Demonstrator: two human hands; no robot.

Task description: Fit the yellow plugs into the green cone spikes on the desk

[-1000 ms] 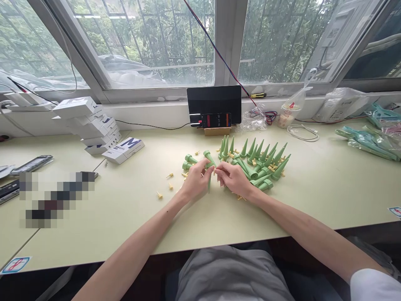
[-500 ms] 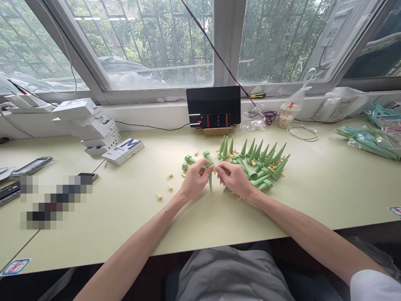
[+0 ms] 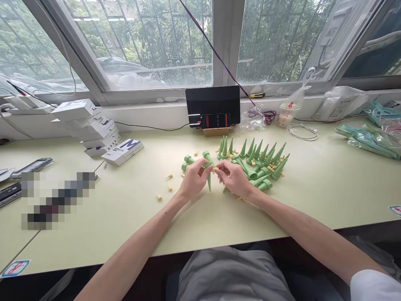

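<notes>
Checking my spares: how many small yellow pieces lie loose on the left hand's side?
5 visible: one piece beyond the left hand, another piece by its outer edge, and three pieces farther left in a slanting line. The hand may hide more.

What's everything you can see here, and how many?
Green spikes: many, green, mostly right of centre
Held spike: one, green, left hand
Yellow pieces: several, yellow, around the spikes
Held piece: one, yellow, fingertips
Boxes: several, white, left
Flat devices: several, dark, far left, partly blurred
Panel: one, black, back
Phone: one, dark, before panel
Cup: one, pale, bagged, back right
Teal things: several, teal, far right
Cables: several, mixed colours, back
Labels: two, white-blue-red, table edge
Table: pale green, underneath
Windows: several, grey-framed, behind
Left hand, right hand: two, bare, centre
</notes>
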